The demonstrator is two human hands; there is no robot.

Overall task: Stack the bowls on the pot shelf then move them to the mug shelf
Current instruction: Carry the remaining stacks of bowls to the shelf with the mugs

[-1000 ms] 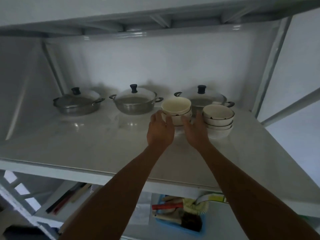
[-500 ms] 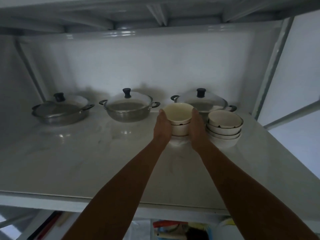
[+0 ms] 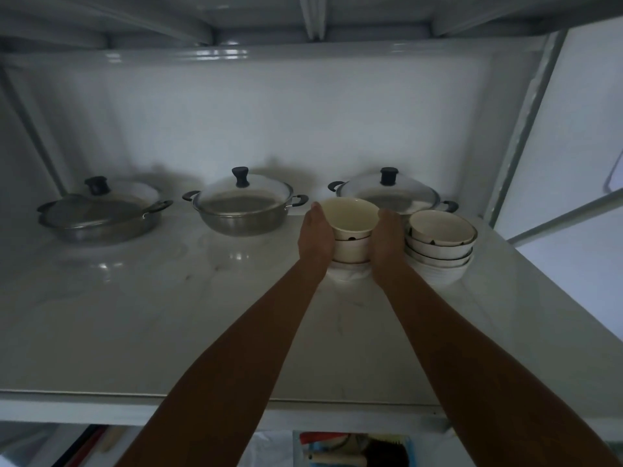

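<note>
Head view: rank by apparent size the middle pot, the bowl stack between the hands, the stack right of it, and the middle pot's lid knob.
1. middle pot
2. right bowl stack
3. held bowl stack; left hand and right hand cover its sides, so 2 versus 3 is unsure
4. lid knob

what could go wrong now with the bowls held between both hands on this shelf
The left bowl stack is held only by its sides between the left hand and right hand; tilting it could let the top bowl slide.
The right hand sits right beside the right bowl stack, so a sideways move might knock it.
The lidded pot stands just behind; pushing forward could bump it.
</note>
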